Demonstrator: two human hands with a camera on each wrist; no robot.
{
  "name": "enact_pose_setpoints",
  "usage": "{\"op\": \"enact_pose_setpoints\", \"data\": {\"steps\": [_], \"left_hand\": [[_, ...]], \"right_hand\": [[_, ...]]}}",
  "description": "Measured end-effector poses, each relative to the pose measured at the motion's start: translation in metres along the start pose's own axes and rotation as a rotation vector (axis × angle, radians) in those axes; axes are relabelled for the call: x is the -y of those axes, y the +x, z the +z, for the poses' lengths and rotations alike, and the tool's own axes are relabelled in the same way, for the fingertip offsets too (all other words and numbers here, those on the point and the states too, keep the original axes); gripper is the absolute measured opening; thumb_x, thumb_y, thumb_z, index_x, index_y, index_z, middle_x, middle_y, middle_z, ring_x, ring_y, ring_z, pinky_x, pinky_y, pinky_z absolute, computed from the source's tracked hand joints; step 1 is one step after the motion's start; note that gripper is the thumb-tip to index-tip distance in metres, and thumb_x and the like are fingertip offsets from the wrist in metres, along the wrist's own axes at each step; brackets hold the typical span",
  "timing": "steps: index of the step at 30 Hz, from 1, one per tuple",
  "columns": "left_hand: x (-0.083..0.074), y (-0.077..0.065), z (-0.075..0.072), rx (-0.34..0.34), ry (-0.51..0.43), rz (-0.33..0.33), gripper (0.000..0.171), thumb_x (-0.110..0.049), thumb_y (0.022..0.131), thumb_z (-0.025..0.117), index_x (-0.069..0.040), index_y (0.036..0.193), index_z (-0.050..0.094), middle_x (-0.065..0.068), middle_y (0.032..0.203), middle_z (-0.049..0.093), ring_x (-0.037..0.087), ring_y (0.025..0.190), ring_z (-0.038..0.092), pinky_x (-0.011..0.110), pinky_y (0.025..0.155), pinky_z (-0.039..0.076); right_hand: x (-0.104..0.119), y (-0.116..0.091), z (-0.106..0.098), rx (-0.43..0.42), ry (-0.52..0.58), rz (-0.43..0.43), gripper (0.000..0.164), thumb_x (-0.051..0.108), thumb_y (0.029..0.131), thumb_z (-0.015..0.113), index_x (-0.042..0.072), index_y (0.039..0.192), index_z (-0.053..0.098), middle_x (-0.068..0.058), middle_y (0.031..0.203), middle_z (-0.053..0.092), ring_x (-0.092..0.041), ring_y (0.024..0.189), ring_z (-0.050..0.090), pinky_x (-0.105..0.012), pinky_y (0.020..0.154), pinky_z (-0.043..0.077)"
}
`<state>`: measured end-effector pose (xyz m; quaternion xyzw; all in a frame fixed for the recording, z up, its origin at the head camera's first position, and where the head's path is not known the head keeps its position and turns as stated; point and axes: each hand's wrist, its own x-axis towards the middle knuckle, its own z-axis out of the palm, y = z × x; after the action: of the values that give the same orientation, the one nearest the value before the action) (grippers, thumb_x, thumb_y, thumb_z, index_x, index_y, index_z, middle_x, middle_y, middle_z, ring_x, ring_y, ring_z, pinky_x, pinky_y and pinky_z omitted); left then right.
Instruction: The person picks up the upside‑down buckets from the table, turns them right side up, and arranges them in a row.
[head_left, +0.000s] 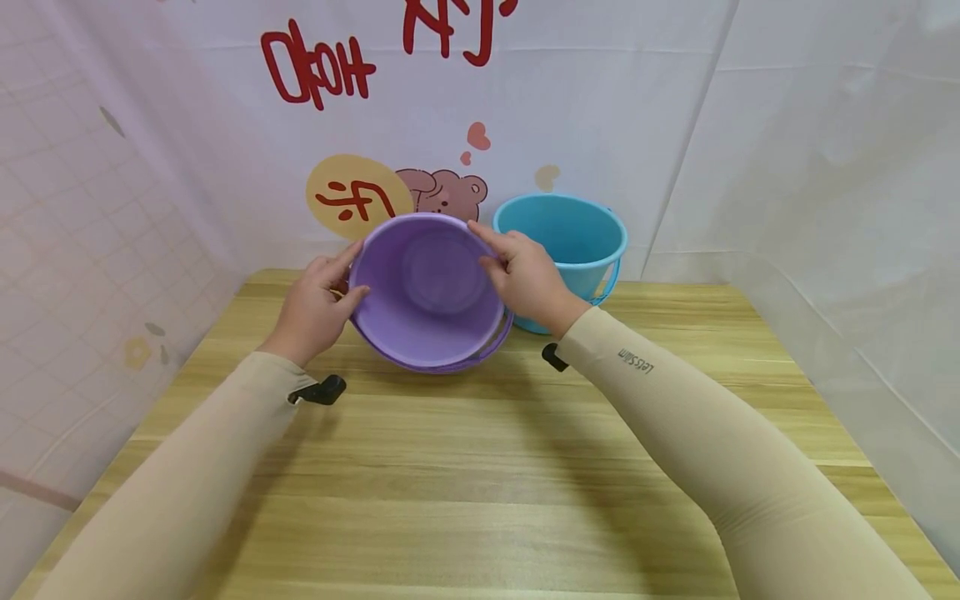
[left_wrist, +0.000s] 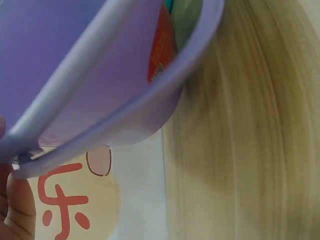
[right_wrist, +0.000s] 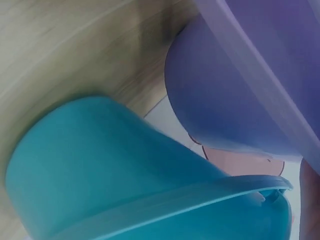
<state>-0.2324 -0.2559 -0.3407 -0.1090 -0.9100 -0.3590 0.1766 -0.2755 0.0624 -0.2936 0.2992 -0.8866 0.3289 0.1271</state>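
Note:
A purple bucket (head_left: 427, 325) is tilted so its open mouth faces the head camera, and its inside looks bare. My left hand (head_left: 311, 308) grips the rim at the left, the thumb over the edge. On the upper right of the rim my right hand (head_left: 528, 275) pinches it between thumb and fingers. The purple handle (left_wrist: 135, 105) hangs along the bucket's lower side, above a red label (left_wrist: 162, 47) on the outer wall. Just right of the purple bucket, a blue bucket (head_left: 592, 275) stands upright on the table, partly hidden behind my right hand.
The wooden table (head_left: 420, 500) reaches a white cloth backdrop (head_left: 600, 108) with red characters and a cartoon bear. More pale cloth hangs at the left and right sides. The blue bucket's handle (head_left: 609, 287) hangs at its right.

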Motion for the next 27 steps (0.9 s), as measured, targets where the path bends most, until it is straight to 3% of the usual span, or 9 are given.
{"op": "enact_pose_setpoints", "data": {"steps": [10, 13, 22, 27], "left_hand": [[-0.005, 0.004, -0.006, -0.013, 0.024, -0.023, 0.064, -0.011, 0.102, 0.068, -0.03, 0.158, 0.046, 0.018, 0.118, 0.061, 0.032, 0.104, 0.068, 0.018, 0.07, 0.056], [-0.008, 0.005, -0.008, -0.015, 0.039, -0.021, 0.063, -0.012, 0.102, 0.067, -0.03, 0.158, 0.046, 0.018, 0.119, 0.062, 0.031, 0.103, 0.068, 0.021, 0.071, 0.056], [-0.012, 0.008, -0.018, -0.019, 0.014, -0.041, 0.06, -0.009, 0.102, 0.064, -0.026, 0.157, 0.048, 0.02, 0.119, 0.059, 0.035, 0.1, 0.072, 0.015, 0.062, 0.054], [-0.013, 0.01, -0.021, -0.039, 0.001, -0.054, 0.059, -0.009, 0.101, 0.063, -0.027, 0.156, 0.05, 0.02, 0.113, 0.058, 0.032, 0.1, 0.066, 0.013, 0.06, 0.052]], "right_hand": [[-0.003, -0.004, 0.0, 0.056, -0.149, -0.074, 0.063, 0.015, 0.105, 0.063, 0.02, 0.164, 0.04, -0.012, 0.094, 0.056, -0.025, 0.083, 0.05, -0.035, 0.072, 0.047], [-0.006, -0.005, 0.001, 0.062, -0.153, -0.083, 0.066, 0.016, 0.105, 0.064, 0.02, 0.165, 0.037, -0.012, 0.096, 0.058, -0.025, 0.085, 0.051, -0.036, 0.074, 0.048], [-0.008, -0.007, 0.003, 0.078, -0.151, -0.116, 0.07, 0.017, 0.104, 0.066, 0.014, 0.166, 0.033, -0.015, 0.103, 0.062, -0.027, 0.094, 0.055, -0.039, 0.081, 0.051], [-0.008, -0.009, 0.004, 0.1, -0.133, -0.144, 0.077, 0.019, 0.102, 0.07, 0.009, 0.166, 0.029, -0.02, 0.126, 0.064, -0.031, 0.11, 0.058, -0.043, 0.096, 0.051]]}}
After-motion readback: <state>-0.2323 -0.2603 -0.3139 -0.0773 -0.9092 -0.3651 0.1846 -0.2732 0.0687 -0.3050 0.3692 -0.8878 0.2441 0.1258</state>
